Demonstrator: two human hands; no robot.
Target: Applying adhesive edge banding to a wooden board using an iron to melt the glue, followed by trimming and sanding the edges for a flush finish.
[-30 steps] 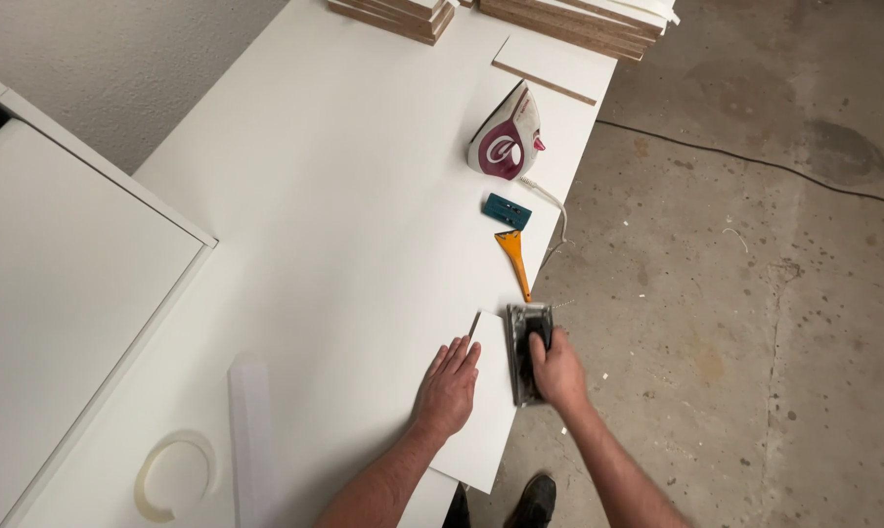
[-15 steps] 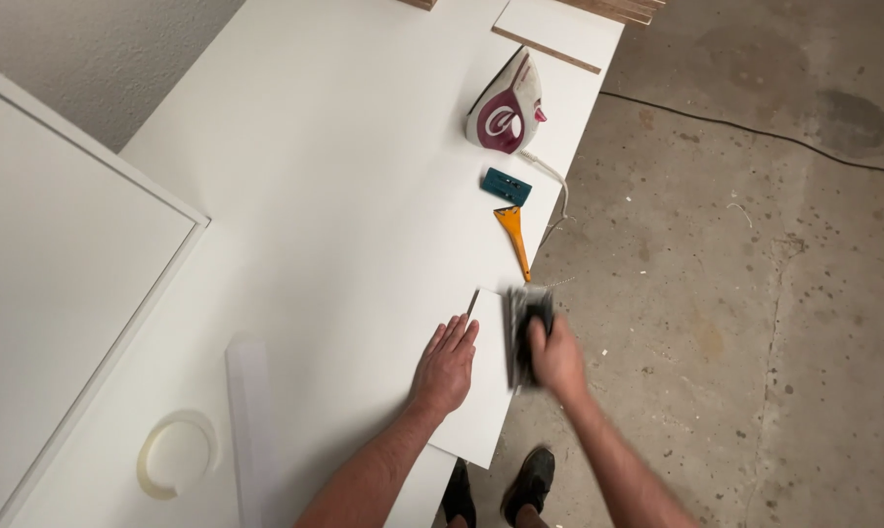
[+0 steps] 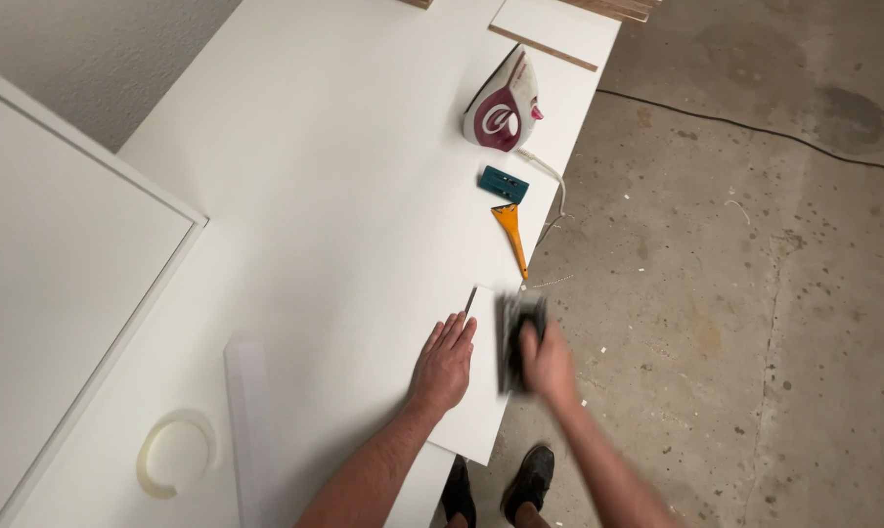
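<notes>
The left hand (image 3: 445,364) is lying flat, palm down and fingers together, on a small white panel (image 3: 471,411) that is resting at the near right corner of the large white board (image 3: 305,196) serving as a work surface. The hand is holding nothing; it is simply pressing on the panel. Just to its right, the right hand (image 3: 548,364) is gripping a dark sanding block (image 3: 516,332), fingers wrapped over its top, and both hand and block are showing blurred along the panel's right edge, where the board meets the drop to the floor. Farther up the same edge an orange-handled scraper (image 3: 510,233) is lying with its narrow end pointing toward the hands, and just beyond it a small teal block (image 3: 503,184) is sitting flat. Past that, a white and maroon clothes iron (image 3: 504,103) is standing on its heel, its pale cord (image 3: 552,196) trailing down past the teal block and over the edge. At the lower left, a white ring of edge banding tape (image 3: 176,455) is lying flat, with a loose white strip (image 3: 248,420) stretching beside it. A white cabinet panel (image 3: 61,284) is sitting to the left of the board. A black cable (image 3: 755,132) is running across the stained concrete floor (image 3: 755,323), and the person's dark shoes (image 3: 520,484) are showing below the board's corner.
</notes>
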